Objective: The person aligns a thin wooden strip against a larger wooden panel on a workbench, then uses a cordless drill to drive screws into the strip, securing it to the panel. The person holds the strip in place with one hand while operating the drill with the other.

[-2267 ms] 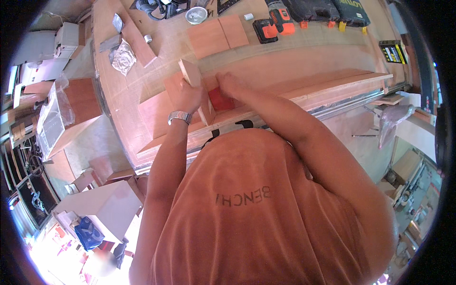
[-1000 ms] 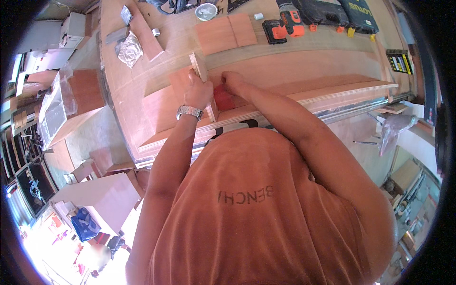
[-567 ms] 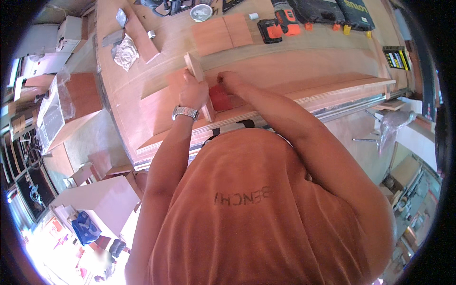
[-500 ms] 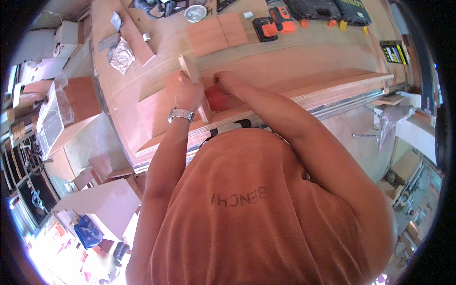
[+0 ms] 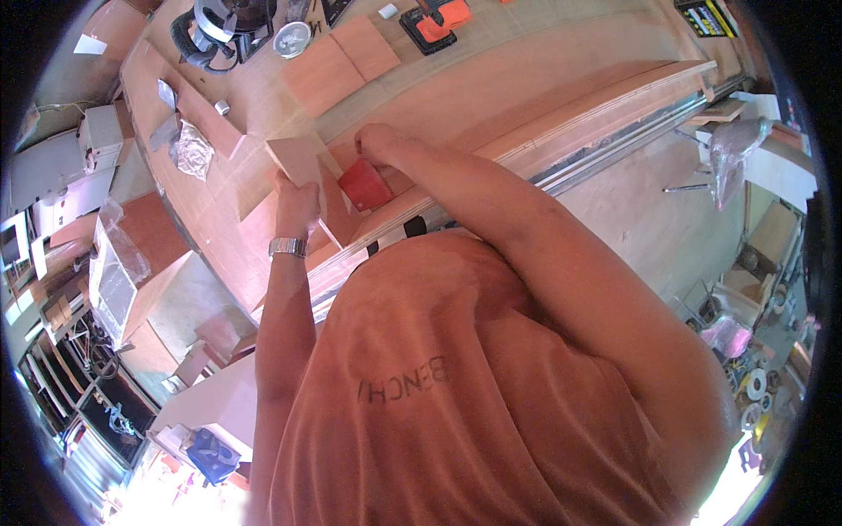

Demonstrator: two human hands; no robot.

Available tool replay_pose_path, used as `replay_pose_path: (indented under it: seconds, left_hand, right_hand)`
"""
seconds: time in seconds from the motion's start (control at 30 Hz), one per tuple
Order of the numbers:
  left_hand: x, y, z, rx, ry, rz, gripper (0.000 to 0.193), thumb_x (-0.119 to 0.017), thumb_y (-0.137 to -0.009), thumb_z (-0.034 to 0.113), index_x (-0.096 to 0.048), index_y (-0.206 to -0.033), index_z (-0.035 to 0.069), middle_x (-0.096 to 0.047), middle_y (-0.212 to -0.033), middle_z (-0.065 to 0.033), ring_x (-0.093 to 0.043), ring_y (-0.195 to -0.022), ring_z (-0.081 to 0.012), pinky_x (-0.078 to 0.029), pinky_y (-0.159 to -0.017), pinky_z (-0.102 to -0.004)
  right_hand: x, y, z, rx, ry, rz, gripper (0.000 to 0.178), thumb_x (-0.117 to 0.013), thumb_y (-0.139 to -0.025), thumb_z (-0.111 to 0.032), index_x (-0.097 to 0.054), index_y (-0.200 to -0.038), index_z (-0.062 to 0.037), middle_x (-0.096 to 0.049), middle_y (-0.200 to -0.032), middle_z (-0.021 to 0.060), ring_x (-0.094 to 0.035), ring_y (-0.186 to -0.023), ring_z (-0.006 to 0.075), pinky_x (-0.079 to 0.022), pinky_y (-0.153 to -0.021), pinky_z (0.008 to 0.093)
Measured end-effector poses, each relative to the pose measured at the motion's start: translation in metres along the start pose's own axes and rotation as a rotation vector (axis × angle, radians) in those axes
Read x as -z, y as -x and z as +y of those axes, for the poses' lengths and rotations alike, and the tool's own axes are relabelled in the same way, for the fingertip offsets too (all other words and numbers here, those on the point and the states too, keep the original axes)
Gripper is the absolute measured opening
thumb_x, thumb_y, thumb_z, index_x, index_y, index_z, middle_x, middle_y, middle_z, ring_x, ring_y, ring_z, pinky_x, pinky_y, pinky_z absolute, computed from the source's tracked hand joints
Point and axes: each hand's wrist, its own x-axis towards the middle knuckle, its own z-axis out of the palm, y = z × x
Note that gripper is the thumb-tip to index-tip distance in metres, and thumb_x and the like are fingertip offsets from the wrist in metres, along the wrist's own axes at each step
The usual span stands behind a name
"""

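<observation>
Left hand: the left hand (image 5: 298,206) is closed on the near-left side of an upright wooden panel (image 5: 313,175), thumb toward its upper end; a metal wristwatch (image 5: 288,247) sits just below that hand.
Right hand: the right hand (image 5: 379,145) is curled narrow just beyond a red piece (image 5: 366,184); whether its fingers grip the piece cannot be told.
Red piece: between the two hands, to the right of the upright panel and near its face; its upper edge is partly behind the right hand.
Panel edges: the thin near edge points toward the torso, below the left hand; the far end rises past the left thumb.
Long board: from below the right hand a long wooden board (image 5: 605,105) runs off to the right, its layered edge facing the person.
Room beyond the hands: a strip of worktable (image 5: 491,53) shows between the right hand and two flat wooden pieces (image 5: 340,68); a black and orange power tool (image 5: 436,19) lies farther off.
Room left of the left hand: crumpled silvery wrapping (image 5: 193,151) and a narrow plank (image 5: 206,105) lie apart from it.
Near side: the orange-brown shirt (image 5: 421,307) is close below both hands.
</observation>
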Motion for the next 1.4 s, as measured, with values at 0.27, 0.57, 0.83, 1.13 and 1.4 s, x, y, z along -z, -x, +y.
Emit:
replay_pose_path:
  seconds: [0.27,0.57,0.83,1.13,1.4]
  left_hand:
    - [0.009,0.003,-0.004,-0.010,0.024,0.019,0.063,-0.055,-0.086,0.011,-0.029,-0.143,-0.001,-0.063,-0.119,-0.0268,-0.067,-0.103,-0.0347,-0.053,-0.083,-0.0403]
    - [-0.006,0.007,0.019,-0.094,-0.034,-0.024,0.061,-0.057,-0.086,0.009,-0.032,-0.140,-0.004,-0.062,-0.123,-0.0272,-0.064,-0.111,-0.0371,-0.051,-0.093,-0.0407]
    - [-0.018,0.001,0.028,-0.043,-0.273,0.059,0.061,-0.059,-0.086,0.016,-0.036,-0.137,-0.007,-0.063,-0.120,-0.0325,-0.064,-0.113,-0.0439,-0.051,-0.097,-0.0462]
    - [-0.027,0.022,0.054,0.066,-0.310,0.098,0.063,-0.056,-0.088,0.025,-0.031,-0.141,-0.001,-0.063,-0.116,-0.0370,-0.064,-0.110,-0.0513,-0.050,-0.096,-0.0540]
    - [-0.024,0.029,0.049,0.072,-0.227,0.079,0.066,-0.056,-0.087,0.026,-0.032,-0.143,0.002,-0.063,-0.117,-0.0380,-0.064,-0.109,-0.0531,-0.050,-0.097,-0.0558]
  right_hand:
    - [-0.013,-0.009,0.001,-0.029,-0.029,-0.005,0.020,-0.072,-0.075,-0.012,-0.075,-0.094,-0.0087,-0.073,-0.098,0.0183,-0.071,-0.092,0.0348,-0.056,-0.080,0.0453]
    - [-0.003,0.005,-0.009,-0.049,-0.052,0.087,0.019,-0.072,-0.075,-0.013,-0.074,-0.093,-0.0082,-0.073,-0.095,0.0191,-0.072,-0.089,0.0350,-0.056,-0.078,0.0450]
    - [0.026,0.024,-0.025,-0.061,-0.091,0.001,0.018,-0.071,-0.075,-0.010,-0.073,-0.093,-0.0064,-0.072,-0.092,0.0202,-0.071,-0.087,0.0354,-0.056,-0.075,0.0461]
    - [0.021,0.030,-0.023,0.030,-0.045,0.037,0.023,-0.071,-0.079,-0.018,-0.073,-0.097,-0.0043,-0.072,-0.097,0.0231,-0.070,-0.092,0.0400,-0.054,-0.081,0.0485]
    - [0.052,0.061,-0.040,0.109,0.131,-0.014,0.032,-0.070,-0.084,-0.024,-0.071,-0.108,-0.0019,-0.073,-0.100,0.0218,-0.071,-0.092,0.0363,-0.055,-0.083,0.0448]
